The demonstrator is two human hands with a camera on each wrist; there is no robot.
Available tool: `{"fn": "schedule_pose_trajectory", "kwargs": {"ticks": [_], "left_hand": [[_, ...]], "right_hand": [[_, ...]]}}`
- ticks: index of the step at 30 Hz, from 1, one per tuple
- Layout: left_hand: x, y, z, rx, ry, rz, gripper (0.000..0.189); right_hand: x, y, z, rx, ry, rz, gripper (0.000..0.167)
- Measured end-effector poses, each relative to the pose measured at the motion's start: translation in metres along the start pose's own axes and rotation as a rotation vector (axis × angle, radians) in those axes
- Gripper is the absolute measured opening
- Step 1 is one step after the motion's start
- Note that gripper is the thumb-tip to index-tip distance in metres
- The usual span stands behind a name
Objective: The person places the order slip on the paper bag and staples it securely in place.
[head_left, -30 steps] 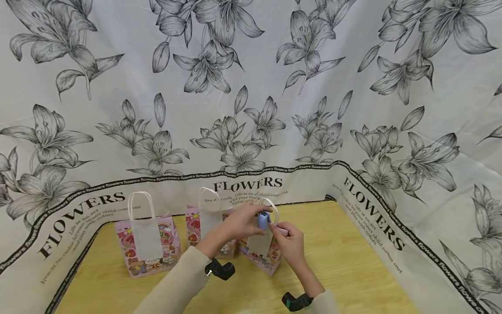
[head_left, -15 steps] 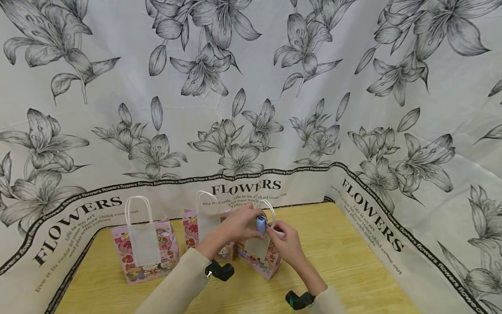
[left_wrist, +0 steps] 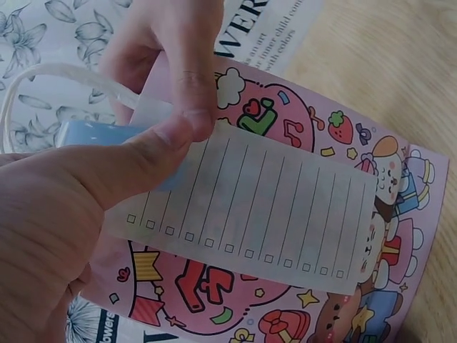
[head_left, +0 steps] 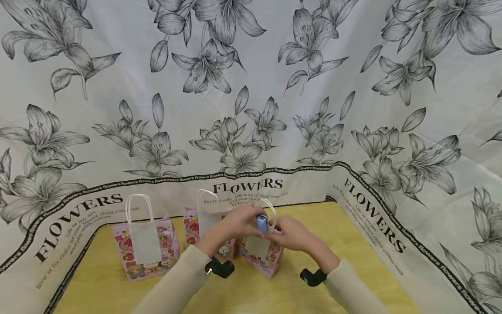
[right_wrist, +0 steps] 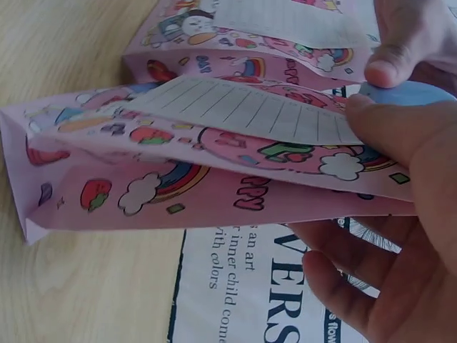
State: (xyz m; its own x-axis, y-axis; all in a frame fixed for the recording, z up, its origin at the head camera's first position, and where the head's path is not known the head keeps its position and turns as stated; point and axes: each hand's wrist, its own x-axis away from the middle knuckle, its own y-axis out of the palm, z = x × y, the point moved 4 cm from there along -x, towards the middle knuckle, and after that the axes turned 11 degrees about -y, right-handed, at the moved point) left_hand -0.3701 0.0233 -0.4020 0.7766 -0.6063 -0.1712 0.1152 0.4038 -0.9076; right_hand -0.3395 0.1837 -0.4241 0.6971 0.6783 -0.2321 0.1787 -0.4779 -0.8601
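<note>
My left hand (head_left: 245, 220) grips a small light-blue stapler (head_left: 262, 223) at the top edge of the right-hand pink paper gift bag (head_left: 270, 261). Its thumb presses down on the blue body, which is mostly covered by the hand. Under the stapler, a white lined sheet (left_wrist: 250, 207) with small checkboxes lies along the bag's front. The right hand (head_left: 292, 233) pinches the sheet and the bag's top edge beside the stapler, its thumb on the front and its other fingers behind. A white twisted handle (head_left: 274, 213) arches up between the hands.
Two similar pink bags, one at the left (head_left: 170, 244) and one in the middle (head_left: 192, 224), stand on the yellow wooden table (head_left: 337, 266) with white sheets on their fronts. A flower-printed cloth (head_left: 251, 109) hangs behind and borders the sides.
My right wrist has swung outward to the right and up, and its fingers have shifted closer to the stapler. The left hand stays at the bag's top with the stapler.
</note>
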Motion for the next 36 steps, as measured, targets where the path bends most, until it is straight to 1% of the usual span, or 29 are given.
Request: {"fn": "schedule_pose_trajectory", "kwargs": {"ticks": [2,4,6,8,13,15,17,20,22,25,29,31,33,36], "left_hand": [[-0.002,0.000,-0.001,0.030,-0.001,-0.007,0.049],[-0.003,0.000,-0.001,0.052,0.004,-0.006,0.047],[-0.004,-0.002,-0.002,0.059,0.002,-0.009,0.046],[-0.003,-0.001,-0.002,0.062,-0.002,-0.023,0.047],[-0.005,-0.003,-0.001,0.033,0.019,-0.044,0.048],[-0.006,-0.004,-0.001,0.021,0.021,-0.065,0.046],[-0.007,-0.005,-0.001,0.030,0.027,-0.100,0.042],[-0.007,-0.007,-0.002,0.088,0.047,-0.158,0.035],[-0.007,-0.008,-0.003,0.126,0.071,-0.180,0.031],[-0.007,-0.010,-0.006,0.154,0.093,-0.180,0.029],[-0.007,-0.013,-0.010,0.183,0.113,-0.159,0.029],[-0.007,-0.015,-0.010,0.212,0.112,-0.168,0.029],[-0.007,-0.014,-0.010,0.236,0.112,-0.193,0.028],[-0.007,-0.011,-0.008,0.248,0.120,-0.220,0.027]], "right_hand": [[0.000,-0.001,-0.003,0.083,-0.021,0.010,0.016],[0.000,-0.002,-0.005,0.118,-0.060,0.023,0.016],[-0.001,-0.002,-0.005,0.131,-0.082,0.035,0.017],[0.000,0.000,-0.005,0.130,-0.085,0.039,0.019],[-0.001,0.001,-0.003,0.094,-0.081,0.107,0.020],[-0.002,0.003,-0.002,0.076,-0.084,0.137,0.020],[-0.003,0.004,-0.001,0.069,-0.086,0.165,0.021],[-0.003,0.007,0.000,0.104,-0.072,0.191,0.022],[-0.004,0.007,-0.001,0.142,-0.045,0.194,0.026],[-0.008,0.006,-0.005,0.195,0.004,0.164,0.030],[-0.015,0.004,-0.010,0.241,0.059,0.117,0.034],[-0.017,0.004,-0.011,0.272,0.076,0.083,0.038],[-0.018,0.004,-0.013,0.285,0.103,0.035,0.043],[-0.016,0.004,-0.017,0.251,0.164,-0.036,0.048]]}}
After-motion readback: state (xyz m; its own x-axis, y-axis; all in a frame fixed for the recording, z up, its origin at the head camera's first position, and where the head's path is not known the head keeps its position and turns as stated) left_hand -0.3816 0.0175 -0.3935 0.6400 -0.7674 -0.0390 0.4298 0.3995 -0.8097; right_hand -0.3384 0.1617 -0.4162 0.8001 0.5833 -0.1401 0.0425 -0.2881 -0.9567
